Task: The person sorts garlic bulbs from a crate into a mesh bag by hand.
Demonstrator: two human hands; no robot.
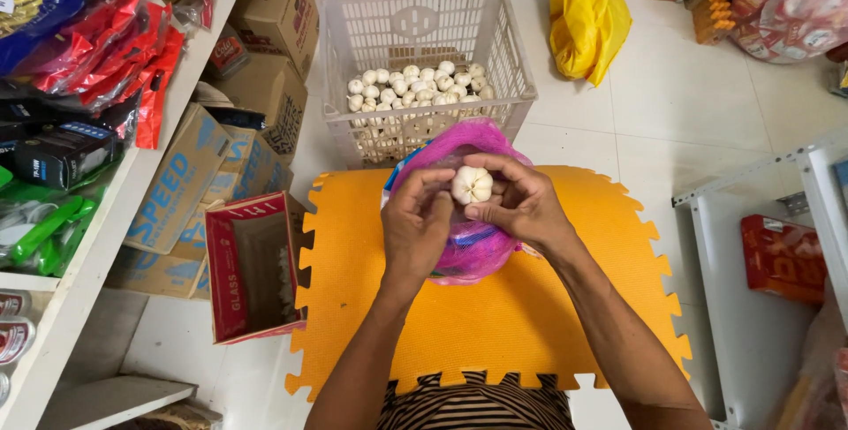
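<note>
Both my hands hold one white garlic bulb [472, 184] over a pink mesh sack [468, 143]. My left hand [415, 227] pinches the bulb from the left. From the right, my right hand [521, 205] grips it with thumb and fingers. The sack rests on an orange foam mat [353, 271] in front of me. Just beyond the sack stands a white plastic crate [517, 68] holding several garlic bulbs [415, 86].
An open red cardboard box [252, 275] lies left of the mat, with brown cartons [177, 192] and a shelf of packaged goods [79, 59] beyond it. A yellow bag [585, 19] sits on the tiled floor at the back. A white metal rack [751, 245] stands right.
</note>
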